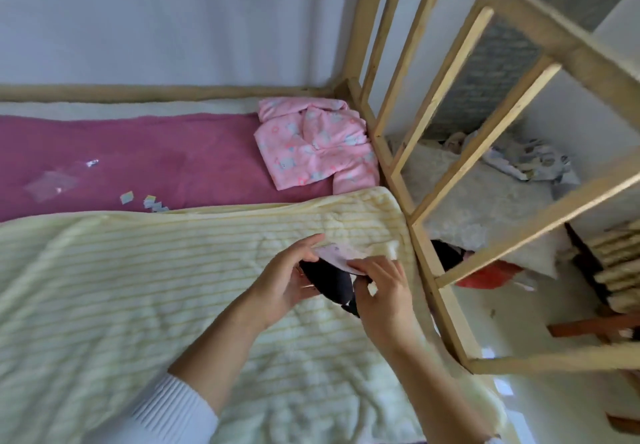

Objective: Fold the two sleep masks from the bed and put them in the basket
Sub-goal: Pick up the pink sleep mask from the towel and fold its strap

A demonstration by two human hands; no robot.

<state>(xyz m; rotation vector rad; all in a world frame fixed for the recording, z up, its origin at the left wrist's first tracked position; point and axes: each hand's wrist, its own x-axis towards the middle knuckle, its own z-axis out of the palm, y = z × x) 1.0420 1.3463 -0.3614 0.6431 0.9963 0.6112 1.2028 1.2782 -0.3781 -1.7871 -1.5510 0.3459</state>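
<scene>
Dark sleep mask (330,279) partly hidden by both hands, pink sleep mask (337,253) mostly covered by fingers, right arm cut off at the bottom edge, wooden bed frame (519,3) blurry

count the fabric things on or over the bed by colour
pink: 2, the pink jacket and pink sleep mask
dark: 1, the dark sleep mask
magenta: 1, the magenta sheet
pale yellow: 1, the striped blanket
total: 5

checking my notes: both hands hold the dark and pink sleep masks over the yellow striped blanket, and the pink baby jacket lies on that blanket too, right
Not quite. In the head view the pink baby jacket lies on the magenta sheet, not the yellow striped blanket. The left hand and right hand do hold the dark sleep mask and pink sleep mask over it.
</scene>
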